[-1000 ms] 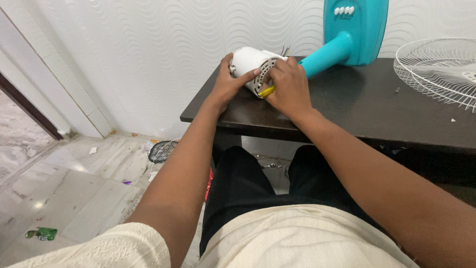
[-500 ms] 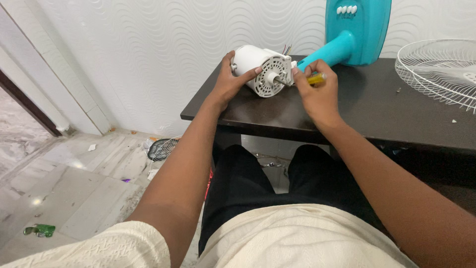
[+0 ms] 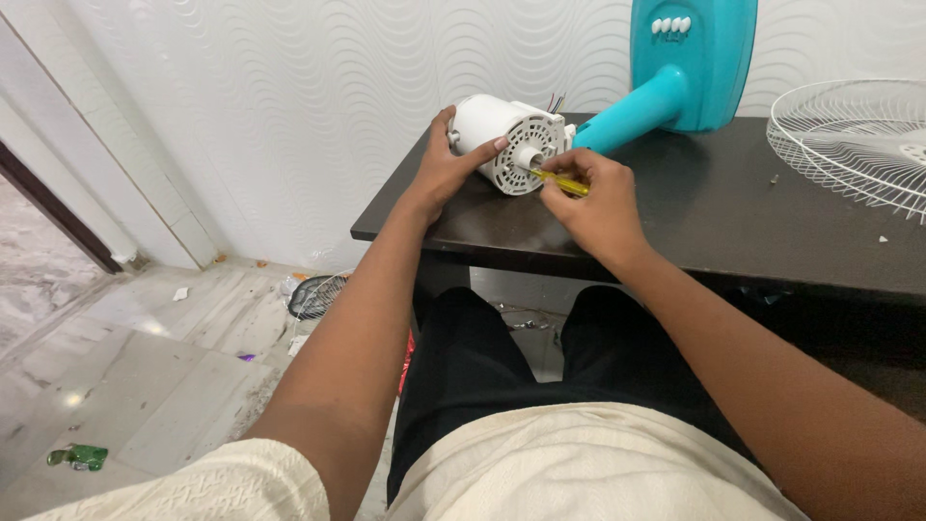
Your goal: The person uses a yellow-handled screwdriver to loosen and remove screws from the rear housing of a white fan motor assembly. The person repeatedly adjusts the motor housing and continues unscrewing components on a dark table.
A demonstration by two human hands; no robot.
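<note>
A white fan motor housing lies on its side at the left end of a dark table, its vented face and shaft toward me. My left hand grips the housing from the left, thumb on its top edge. My right hand holds a yellow-handled screwdriver, whose tip points at the vented face near the shaft. The motor joins a teal fan neck and base standing against the wall behind.
A white wire fan guard lies at the table's right. A small screw rests on the tabletop near it. Another grille and litter lie on the tiled floor left of my legs.
My right hand has come off the motor's face and drawn back to the right; it now holds the screwdriver against the face. The left hand has kept its grip on the housing.
</note>
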